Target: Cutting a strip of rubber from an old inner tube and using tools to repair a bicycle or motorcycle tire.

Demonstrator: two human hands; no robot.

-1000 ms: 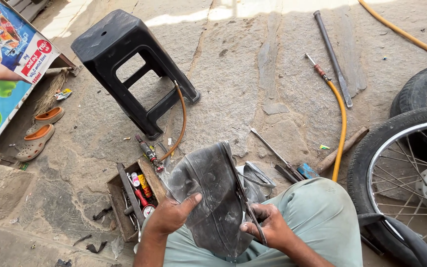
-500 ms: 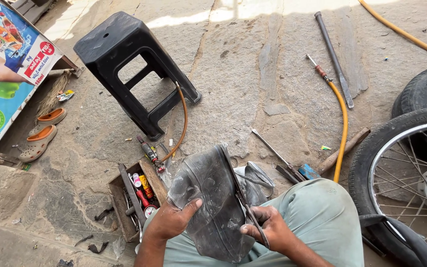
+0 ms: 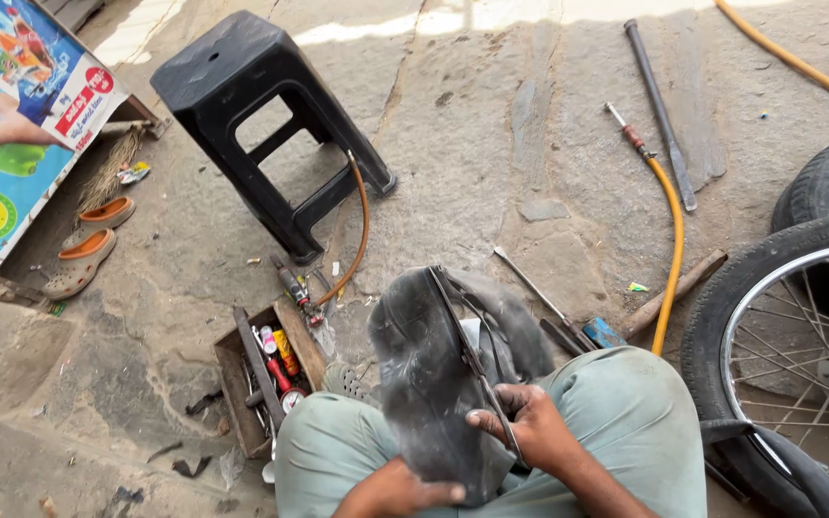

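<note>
Black rubber tube (image 3: 429, 384) lies on the lap; left hand (image 3: 405, 491) holds its bottom; right hand (image 3: 525, 427) grips scissors (image 3: 477, 369) against it.

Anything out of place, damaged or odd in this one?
Nothing clearly damaged. The inner tube lies limp over the person's lap, held by the left hand and right hand. Tools lie scattered on the stone floor; the toolbox is cluttered.

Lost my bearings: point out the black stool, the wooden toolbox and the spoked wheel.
black stool (image 3: 227, 67), head view, on its seat top.
wooden toolbox (image 3: 301, 338), head view, on its right wall.
spoked wheel (image 3: 722, 297), head view, on its tyre.
</note>
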